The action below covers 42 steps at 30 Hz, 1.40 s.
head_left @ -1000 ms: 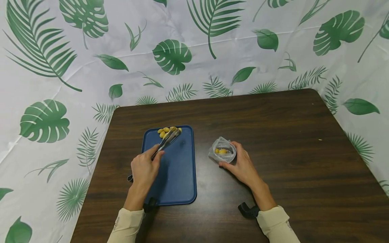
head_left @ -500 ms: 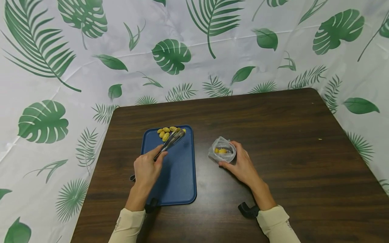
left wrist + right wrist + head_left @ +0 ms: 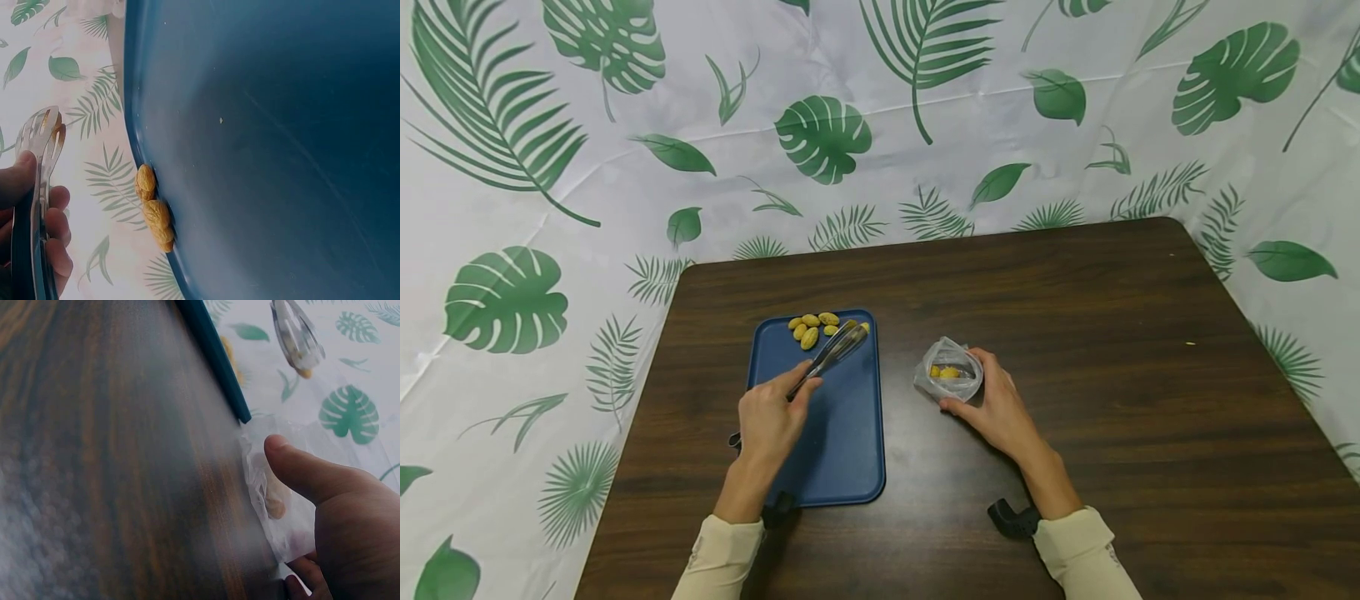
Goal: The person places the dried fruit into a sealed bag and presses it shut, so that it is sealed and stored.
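Note:
My left hand point(image 3: 772, 419) grips metal tongs point(image 3: 838, 350) over the blue tray point(image 3: 842, 442). A yellow-brown oval piece point(image 3: 59, 127), like a nut or dried fruit, sits between the tong tips in the left wrist view. Several wrinkled oval pieces point(image 3: 809, 337) lie at the tray's far end. To the right of the tray, a clear plastic bag point(image 3: 931, 390) stands with its mouth open and yellow pieces point(image 3: 950, 372) inside. My right hand point(image 3: 996, 408) holds the bag's right side, thumb near and fingers behind; part of the bag is hidden by the hand.
The dark wooden table point(image 3: 1150, 400) extends well to the right, with a small yellow crumb point(image 3: 1190, 343) on it. A white cloth with green leaves point(image 3: 823, 137) hangs behind the table. The tray's raised rim point(image 3: 882, 417) faces the bag.
My left hand has moved right and slightly towards me with the tongs and the piece in them. More of the pieces on the tray now show. The right hand and bag have stayed still.

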Each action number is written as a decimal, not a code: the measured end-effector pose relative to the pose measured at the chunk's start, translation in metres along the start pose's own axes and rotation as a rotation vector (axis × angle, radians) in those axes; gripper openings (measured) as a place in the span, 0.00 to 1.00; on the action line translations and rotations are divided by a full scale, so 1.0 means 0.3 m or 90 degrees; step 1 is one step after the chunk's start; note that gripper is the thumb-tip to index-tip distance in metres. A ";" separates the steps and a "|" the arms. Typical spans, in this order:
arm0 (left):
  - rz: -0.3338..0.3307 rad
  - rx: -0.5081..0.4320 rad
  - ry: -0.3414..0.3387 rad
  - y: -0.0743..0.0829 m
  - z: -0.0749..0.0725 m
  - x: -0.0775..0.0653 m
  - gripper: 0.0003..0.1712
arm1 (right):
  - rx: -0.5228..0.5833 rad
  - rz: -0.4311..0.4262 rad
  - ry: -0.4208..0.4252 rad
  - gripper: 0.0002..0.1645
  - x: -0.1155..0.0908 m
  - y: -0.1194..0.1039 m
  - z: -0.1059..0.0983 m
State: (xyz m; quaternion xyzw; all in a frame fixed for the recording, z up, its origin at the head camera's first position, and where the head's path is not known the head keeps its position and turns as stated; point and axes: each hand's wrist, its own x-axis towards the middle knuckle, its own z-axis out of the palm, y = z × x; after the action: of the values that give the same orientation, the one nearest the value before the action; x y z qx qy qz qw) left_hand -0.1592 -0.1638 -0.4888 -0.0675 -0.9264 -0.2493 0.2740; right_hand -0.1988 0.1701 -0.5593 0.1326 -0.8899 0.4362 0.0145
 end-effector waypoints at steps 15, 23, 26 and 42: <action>0.043 -0.008 -0.008 0.016 0.014 -0.003 0.19 | 0.001 0.006 -0.002 0.56 -0.003 0.003 0.001; 0.070 -0.020 -0.012 0.028 0.033 -0.007 0.19 | 0.000 0.006 -0.003 0.57 -0.002 0.002 0.003; 0.077 -0.025 -0.018 0.035 0.036 -0.007 0.19 | -0.002 0.006 -0.002 0.57 -0.001 0.002 0.003; 0.106 -0.045 -0.015 0.060 0.048 -0.001 0.18 | -0.006 0.003 0.000 0.57 0.005 0.000 0.002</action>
State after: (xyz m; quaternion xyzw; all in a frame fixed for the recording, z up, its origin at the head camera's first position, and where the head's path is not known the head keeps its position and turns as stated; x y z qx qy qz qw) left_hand -0.1612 -0.1410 -0.4918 -0.1572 -0.9112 -0.2577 0.2804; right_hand -0.2004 0.1695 -0.5595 0.1304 -0.8923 0.4319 0.0144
